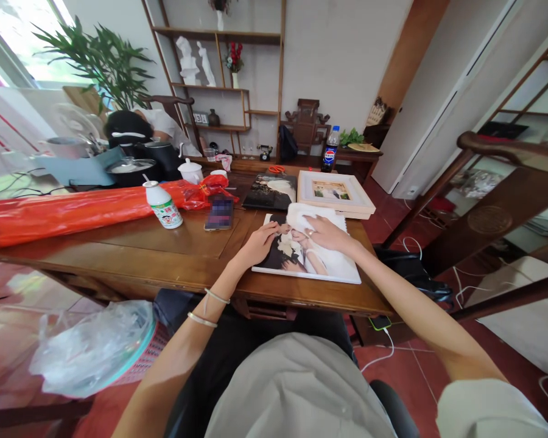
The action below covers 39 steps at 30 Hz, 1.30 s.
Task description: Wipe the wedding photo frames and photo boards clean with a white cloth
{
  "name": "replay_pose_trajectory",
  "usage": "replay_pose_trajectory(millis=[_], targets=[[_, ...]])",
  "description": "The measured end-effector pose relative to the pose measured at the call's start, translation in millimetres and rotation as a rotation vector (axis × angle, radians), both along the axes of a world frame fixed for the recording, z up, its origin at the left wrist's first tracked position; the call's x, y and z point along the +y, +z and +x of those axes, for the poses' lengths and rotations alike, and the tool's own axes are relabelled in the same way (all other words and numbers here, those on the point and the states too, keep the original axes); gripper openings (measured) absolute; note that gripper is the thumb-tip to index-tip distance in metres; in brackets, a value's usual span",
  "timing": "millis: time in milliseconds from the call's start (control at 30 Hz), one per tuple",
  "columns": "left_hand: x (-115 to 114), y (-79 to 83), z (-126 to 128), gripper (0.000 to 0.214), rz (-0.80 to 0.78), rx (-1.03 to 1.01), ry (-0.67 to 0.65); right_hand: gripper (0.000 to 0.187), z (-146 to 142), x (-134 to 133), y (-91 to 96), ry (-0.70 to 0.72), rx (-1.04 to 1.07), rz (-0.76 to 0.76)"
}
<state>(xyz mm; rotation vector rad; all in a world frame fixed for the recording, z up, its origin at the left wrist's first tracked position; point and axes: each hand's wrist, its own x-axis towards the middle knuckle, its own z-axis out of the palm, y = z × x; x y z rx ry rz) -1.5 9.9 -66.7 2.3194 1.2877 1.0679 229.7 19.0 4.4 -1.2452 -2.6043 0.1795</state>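
Note:
A large photo print (333,267) on a white board lies flat on the wooden table (164,255) in front of me. My left hand (260,240) rests on the print's left edge with its fingers laid flat. My right hand (326,234) presses a white cloth (310,214) against the upper part of the print, fingers curled over it. A ring shows on one finger. Two bracelets circle my left wrist.
A framed photo (333,193) and a dark print (271,191) lie further back. A phone (220,214), a white bottle (163,205), a red plastic sheet (64,213) and orange scissors (276,169) are on the table. A cola bottle (330,149) stands behind. A basket with a plastic bag (95,347) sits lower left.

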Motion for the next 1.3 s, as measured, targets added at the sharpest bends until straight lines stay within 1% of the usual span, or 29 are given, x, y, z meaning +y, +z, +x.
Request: replay_pose_trajectory(millis=[100,167,233,267,333,400,467,567,633,667,733,800,867,967,1033,1067,1133,1200,1300], targets=[[0.5,-0.4,-0.2,0.037,-0.002,-0.003,0.005,0.043,44.5,-11.5,-9.9,-0.136,-0.036,0.028],[0.2,0.0,-0.2,0.037,0.002,-0.001,0.009,0.047,68.1,-15.4,-15.0,-0.214,-0.049,0.043],[-0.7,0.5,-0.2,0.037,0.005,0.006,0.008,0.046,82.1,-18.1,-17.4,-0.239,-0.054,0.065],[-1.2,0.7,-0.1,0.037,0.007,0.010,0.007,0.045,84.6,-20.0,-17.5,-0.224,-0.057,0.080],[-1.8,0.5,-0.1,0.038,0.012,0.016,0.006,0.042,80.3,-27.1,-16.2,-0.151,-0.061,0.118],[-1.9,0.0,-0.4,0.038,0.018,0.018,0.011,0.039,65.5,-42.1,-13.8,-0.049,-0.057,0.155],[-1.3,-0.4,-0.8,0.038,0.021,0.022,0.010,0.039,45.1,-65.5,-11.0,0.055,-0.036,0.169],[-0.2,-0.5,-1.2,0.038,0.019,0.041,-0.003,0.040,18.4,-104.4,-6.7,0.207,0.011,0.146],[0.2,-0.2,-1.1,0.039,0.021,0.050,-0.009,0.038,10.5,-118.4,-4.0,0.271,0.034,0.120],[0.1,0.0,-0.9,0.038,0.021,0.045,-0.010,0.036,10.3,-118.9,-3.1,0.282,0.038,0.110],[-0.3,0.2,-0.5,0.038,0.014,0.025,-0.007,0.031,16.6,-106.6,-2.3,0.273,0.018,0.103],[-0.8,0.1,-0.4,0.038,0.008,0.011,-0.005,0.027,29.2,-81.0,-3.1,0.226,-0.033,0.111],[-1.0,-0.2,-0.6,0.038,0.014,0.017,-0.009,0.026,43.7,-50.5,-5.1,0.147,-0.077,0.125],[-0.7,-0.4,-1.4,0.038,0.027,0.031,-0.020,0.034,61.5,-13.4,-9.3,0.010,-0.081,0.136],[-0.9,-0.1,-1.5,0.038,0.026,0.031,-0.021,0.038,67.9,-2.6,-12.1,-0.033,-0.064,0.142],[-1.2,0.2,-1.4,0.038,0.021,0.031,-0.020,0.038,69.1,-2.5,-13.3,-0.033,-0.057,0.148],[-1.9,0.8,-1.0,0.039,0.013,0.031,-0.017,0.034,67.7,-13.2,-14.3,0.003,-0.047,0.161],[-2.6,1.2,-0.6,0.039,0.010,0.033,-0.010,0.029,61.8,-36.6,-12.9,0.062,-0.042,0.164],[-2.3,0.9,-0.6,0.039,0.016,0.045,-0.006,0.024,48.9,-82.6,-6.7,0.180,-0.051,0.141]])
